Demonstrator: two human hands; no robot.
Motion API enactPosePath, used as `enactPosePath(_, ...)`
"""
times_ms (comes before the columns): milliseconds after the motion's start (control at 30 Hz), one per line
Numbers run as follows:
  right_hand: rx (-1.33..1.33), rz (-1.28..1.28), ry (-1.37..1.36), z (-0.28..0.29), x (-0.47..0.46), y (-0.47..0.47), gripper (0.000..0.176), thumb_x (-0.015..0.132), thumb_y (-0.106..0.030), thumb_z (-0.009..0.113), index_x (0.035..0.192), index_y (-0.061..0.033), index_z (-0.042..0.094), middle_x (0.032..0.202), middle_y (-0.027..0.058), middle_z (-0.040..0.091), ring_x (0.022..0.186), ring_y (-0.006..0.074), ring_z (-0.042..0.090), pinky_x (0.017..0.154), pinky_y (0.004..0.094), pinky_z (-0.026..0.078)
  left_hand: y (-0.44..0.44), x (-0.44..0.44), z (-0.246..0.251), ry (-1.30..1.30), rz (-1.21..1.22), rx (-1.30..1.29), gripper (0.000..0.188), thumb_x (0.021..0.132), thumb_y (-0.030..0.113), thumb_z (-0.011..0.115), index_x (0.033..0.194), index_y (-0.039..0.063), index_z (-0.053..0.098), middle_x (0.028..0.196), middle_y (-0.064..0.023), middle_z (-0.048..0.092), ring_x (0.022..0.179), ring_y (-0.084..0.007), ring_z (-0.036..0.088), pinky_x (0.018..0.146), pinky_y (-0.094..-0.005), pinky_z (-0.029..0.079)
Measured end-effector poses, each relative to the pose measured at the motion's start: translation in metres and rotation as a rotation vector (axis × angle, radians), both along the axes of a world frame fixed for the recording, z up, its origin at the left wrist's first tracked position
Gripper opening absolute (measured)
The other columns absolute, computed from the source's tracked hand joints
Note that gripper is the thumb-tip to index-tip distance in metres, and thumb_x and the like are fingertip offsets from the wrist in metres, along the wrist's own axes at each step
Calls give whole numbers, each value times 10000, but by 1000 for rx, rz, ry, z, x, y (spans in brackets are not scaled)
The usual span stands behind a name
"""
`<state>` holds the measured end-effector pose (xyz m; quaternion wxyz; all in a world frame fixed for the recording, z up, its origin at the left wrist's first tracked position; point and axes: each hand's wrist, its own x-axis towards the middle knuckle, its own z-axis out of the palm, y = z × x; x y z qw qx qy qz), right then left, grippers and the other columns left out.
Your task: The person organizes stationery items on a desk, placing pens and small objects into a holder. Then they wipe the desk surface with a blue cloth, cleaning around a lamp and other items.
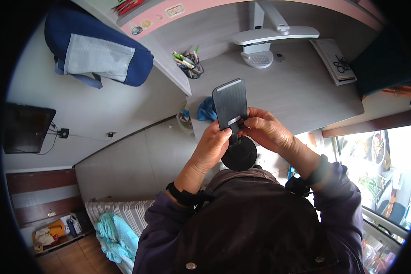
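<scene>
Both my hands hold a black stand with a flat rectangular plate and a round base, above the front edge of the grey desk. My left hand grips the stand's neck below the plate, thumb on top. At the plate's lower right edge, the thumb and fingers of my right hand pinch the part near the hinge; what exactly they press is hidden. A blue cloth lies on the desk just left of the plate, partly covered by it.
A mesh pen holder stands at the desk's left back. Farther back is a white desk lamp with a keypad-like base. Papers with a black cable lie at right. A waste bin sits beside the desk's left edge.
</scene>
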<state>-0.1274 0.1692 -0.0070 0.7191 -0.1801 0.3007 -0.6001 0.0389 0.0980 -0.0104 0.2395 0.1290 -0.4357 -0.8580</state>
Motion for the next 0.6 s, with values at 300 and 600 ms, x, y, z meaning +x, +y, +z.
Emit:
enactPosePath(300, 46, 51, 58, -20, 29, -14, 271, 799, 20, 524, 1070, 23, 517, 993, 85, 550, 877, 155, 524, 821, 286, 435, 3, 24, -17, -83, 143, 143, 364, 780, 75, 526, 1134, -1, 485, 1091, -83, 540, 1027, -192, 508, 911, -340, 401)
enactPosePath(600, 27, 74, 289, -13, 11, -18, 311, 828, -75, 569, 1113, 34, 513, 1040, 95, 560, 916, 159, 545, 816, 291, 454, 0, 25, -26, -126, 214, 179, 485, 910, 421, 424, 1139, -4, 473, 1067, -95, 540, 968, -203, 521, 886, -357, 420)
